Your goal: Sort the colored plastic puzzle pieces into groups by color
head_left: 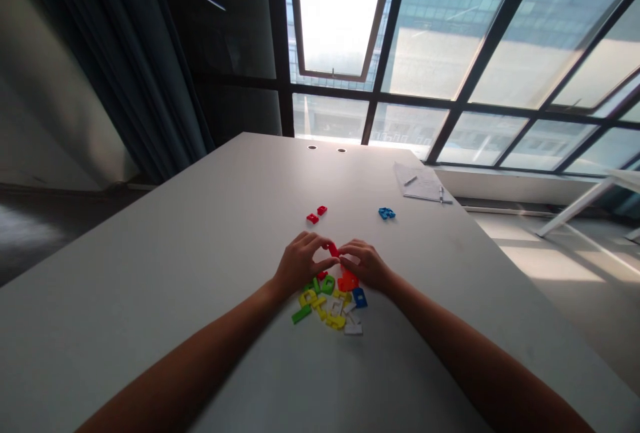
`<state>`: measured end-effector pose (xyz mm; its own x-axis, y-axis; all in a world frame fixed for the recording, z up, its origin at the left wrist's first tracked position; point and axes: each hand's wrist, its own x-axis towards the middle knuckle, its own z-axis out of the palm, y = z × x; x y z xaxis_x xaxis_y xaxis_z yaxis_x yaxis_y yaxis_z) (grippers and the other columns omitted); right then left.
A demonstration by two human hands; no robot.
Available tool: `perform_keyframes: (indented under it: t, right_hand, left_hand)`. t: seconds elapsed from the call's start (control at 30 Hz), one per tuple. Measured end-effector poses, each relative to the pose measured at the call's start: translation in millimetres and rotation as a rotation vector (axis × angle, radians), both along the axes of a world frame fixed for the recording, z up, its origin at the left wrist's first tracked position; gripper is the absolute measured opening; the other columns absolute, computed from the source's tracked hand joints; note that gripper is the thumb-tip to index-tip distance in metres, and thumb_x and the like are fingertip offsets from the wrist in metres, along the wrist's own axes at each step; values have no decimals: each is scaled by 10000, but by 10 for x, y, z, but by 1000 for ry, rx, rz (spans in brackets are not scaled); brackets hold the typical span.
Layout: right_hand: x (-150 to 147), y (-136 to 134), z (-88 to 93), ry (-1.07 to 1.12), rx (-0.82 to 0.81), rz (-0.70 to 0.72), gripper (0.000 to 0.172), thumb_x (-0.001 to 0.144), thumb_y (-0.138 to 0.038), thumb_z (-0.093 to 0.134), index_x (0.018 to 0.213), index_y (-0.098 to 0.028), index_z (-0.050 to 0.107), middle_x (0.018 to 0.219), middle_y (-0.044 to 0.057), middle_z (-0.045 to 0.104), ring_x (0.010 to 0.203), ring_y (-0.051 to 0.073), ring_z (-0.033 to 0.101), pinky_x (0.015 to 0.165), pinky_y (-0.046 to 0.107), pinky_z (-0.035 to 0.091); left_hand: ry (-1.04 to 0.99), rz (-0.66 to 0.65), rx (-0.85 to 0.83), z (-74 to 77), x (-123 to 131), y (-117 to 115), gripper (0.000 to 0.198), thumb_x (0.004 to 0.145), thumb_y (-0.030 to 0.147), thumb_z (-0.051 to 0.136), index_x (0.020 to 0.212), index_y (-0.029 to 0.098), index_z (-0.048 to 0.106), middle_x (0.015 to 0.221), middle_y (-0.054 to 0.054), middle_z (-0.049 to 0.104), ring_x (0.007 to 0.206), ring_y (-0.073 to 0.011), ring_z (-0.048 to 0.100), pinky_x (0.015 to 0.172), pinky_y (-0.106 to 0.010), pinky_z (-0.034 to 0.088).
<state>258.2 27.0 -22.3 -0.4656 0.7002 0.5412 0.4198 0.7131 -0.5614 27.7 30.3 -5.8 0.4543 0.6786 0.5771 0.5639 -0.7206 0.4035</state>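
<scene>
Between my two hands is a small red plastic piece (pixel 333 249), held just above the far side of a loose pile. My left hand (pixel 303 261) pinches it from the left, thumb and fingers on it. From the right, my right hand (pixel 366 263) has its fingertips closed on the same piece. The pile below has green pieces (pixel 301 314), yellow pieces (pixel 335 321), white pieces (pixel 353 329), orange-red pieces (pixel 349 280) and a dark blue piece (pixel 359 297). Beyond my hands lie two red pieces (pixel 313 218) and a small blue cluster (pixel 387 213).
All of this rests on a large white table (pixel 240 206). Paper sheets (pixel 423 181) with pens lie at its far right edge. Two round holes (pixel 341 150) sit near the far edge. Windows stand behind, and a dark curtain (pixel 145 53) hangs at left.
</scene>
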Motion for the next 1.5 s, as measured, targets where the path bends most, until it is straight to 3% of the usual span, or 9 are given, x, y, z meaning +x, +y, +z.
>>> perform_keyframes:
  t: [0.3,0.5,0.67,0.8,1.5]
  right_hand:
    - [-14,33,-53,-112,46,78,161,987,-348,642,1023,-246,762,999,85,773,969,240,683,902,411,506]
    - [-3,25,-17,18,-52,36,156,969,-337,658,1019,-229,758,1005,92,767,958,239,691,879,398,545]
    - [25,19,1,130,-151,-60,169,958,-349,660,998,-211,749,975,82,749,918,221,699,830,362,563]
    - [23,14,6,111,-139,-92,167,951,-352,669,970,-207,749,952,78,748,884,214,697,811,353,552]
    - [18,-10,31,30,-64,-65,243,979,-419,641,984,-229,793,877,72,764,807,205,693,785,349,550]
  left_hand:
    - [59,29,75,0,41,-17,323,927,552,658,953,235,716,899,-47,728,873,-220,622,781,-352,486]
    - [84,38,73,5,14,17,325,937,550,647,997,238,716,918,-50,730,885,-219,627,786,-353,493]
    - [131,-4,38,-10,-67,88,306,928,513,675,1037,229,708,960,-52,734,921,-224,627,830,-359,501]
    - [136,-49,-18,-18,-98,127,312,923,506,681,1041,218,708,971,-58,734,935,-228,631,844,-367,512]
    - [68,-98,-179,-89,-114,179,293,882,510,721,957,228,707,916,-29,723,884,-208,628,843,-345,488]
